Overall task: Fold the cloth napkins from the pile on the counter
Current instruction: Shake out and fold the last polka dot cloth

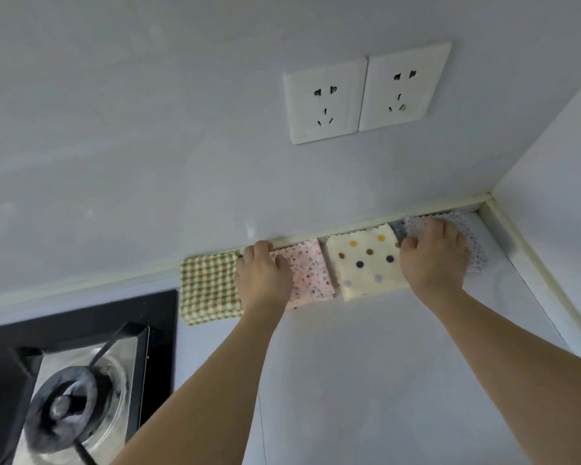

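Four folded napkins lie in a row along the back wall of the pale counter [366, 347]. From left to right they are a green checked napkin [208, 286], a pink speckled napkin [311, 273], a cream napkin with large coloured dots [368, 263] and a white napkin with small blue dots [477, 246]. My left hand [262, 276] lies on the left part of the pink speckled napkin, fingers curled over its far edge by the wall. My right hand [435, 256] covers most of the blue-dotted napkin, fingers curled and thumb pinching its left edge.
A black gas hob [81, 364] with a burner and pan support fills the lower left. Two white wall sockets [366, 92] sit above the napkins. A side wall [557, 196] closes the counter at the right corner.
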The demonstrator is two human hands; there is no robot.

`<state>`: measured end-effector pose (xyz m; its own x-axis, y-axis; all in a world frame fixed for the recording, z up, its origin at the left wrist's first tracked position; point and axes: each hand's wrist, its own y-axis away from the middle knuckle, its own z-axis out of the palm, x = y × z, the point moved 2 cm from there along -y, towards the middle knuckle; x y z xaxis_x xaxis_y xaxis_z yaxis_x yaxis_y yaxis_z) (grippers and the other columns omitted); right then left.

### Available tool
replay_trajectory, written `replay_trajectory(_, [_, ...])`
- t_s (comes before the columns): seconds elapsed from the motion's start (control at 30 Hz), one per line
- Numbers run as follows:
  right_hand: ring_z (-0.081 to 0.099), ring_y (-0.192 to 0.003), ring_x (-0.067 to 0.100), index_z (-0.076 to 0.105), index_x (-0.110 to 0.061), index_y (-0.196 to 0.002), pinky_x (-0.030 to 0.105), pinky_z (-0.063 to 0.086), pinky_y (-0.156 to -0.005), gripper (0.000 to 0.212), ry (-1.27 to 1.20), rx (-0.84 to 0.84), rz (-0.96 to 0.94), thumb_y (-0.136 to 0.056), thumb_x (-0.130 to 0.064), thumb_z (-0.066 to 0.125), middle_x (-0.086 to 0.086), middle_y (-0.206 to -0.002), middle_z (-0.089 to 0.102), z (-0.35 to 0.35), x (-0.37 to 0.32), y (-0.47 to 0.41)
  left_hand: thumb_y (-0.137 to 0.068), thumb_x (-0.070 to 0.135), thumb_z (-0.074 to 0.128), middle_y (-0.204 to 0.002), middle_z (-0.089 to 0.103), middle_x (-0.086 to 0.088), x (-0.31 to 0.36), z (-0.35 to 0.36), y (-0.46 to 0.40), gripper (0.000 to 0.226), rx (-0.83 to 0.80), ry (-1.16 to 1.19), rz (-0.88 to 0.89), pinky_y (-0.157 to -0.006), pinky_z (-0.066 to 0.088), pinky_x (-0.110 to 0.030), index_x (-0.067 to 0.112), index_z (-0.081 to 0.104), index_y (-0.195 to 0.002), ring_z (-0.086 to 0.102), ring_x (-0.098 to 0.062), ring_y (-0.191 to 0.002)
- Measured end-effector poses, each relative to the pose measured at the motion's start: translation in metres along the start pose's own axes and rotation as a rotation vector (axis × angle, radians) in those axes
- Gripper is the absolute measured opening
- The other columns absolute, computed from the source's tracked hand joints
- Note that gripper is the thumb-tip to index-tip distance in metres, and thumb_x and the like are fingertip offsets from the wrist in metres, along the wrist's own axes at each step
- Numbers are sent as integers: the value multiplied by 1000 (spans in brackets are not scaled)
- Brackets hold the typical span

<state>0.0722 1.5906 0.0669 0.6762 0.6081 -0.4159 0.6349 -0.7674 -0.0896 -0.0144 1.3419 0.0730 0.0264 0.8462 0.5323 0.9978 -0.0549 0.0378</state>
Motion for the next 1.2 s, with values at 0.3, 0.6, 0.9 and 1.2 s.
replay_trajectory(0.3, [-6,-145,40,8,-20,-153,58,-5,-115,81,191,-305,252,-90,-71,13,14,-161,-5,23,22,-26,-86,63,27,-161,5,-7,-55,-4,-19,77,-90,-286,-507,-113,-7,-62,22,19,-150,-4,-33,-147])
replay_trajectory(0.6, [-3,-146,37,4,-29,-153,61,-4,-113,75,217,-447,224,-90,-69,13,13,-160,-1,44,16,-27,-86,73,14,-159,7,-11,-76,6,-25,75,-180,-301,-604,-108,14,-67,33,10,-149,19,-41,-139])
replay_trajectory(0.9, [4,-146,35,8,-23,-153,60,7,-112,81,273,-362,30,-88,-72,5,10,-161,5,52,18,0,-75,86,8,-160,1,-8,-53,22,-13,93,-241,-256,-580,-108,16,-63,33,1,-151,13,-38,-141])
replay_trajectory(1.2, [5,-145,38,17,-11,-150,60,6,-113,77,269,-300,39,-93,-63,18,17,-159,10,72,5,10,-68,94,9,-161,-12,-9,-29,38,-5,109,-298,-286,-553,-110,7,-66,29,-11,-153,-5,-41,-146])
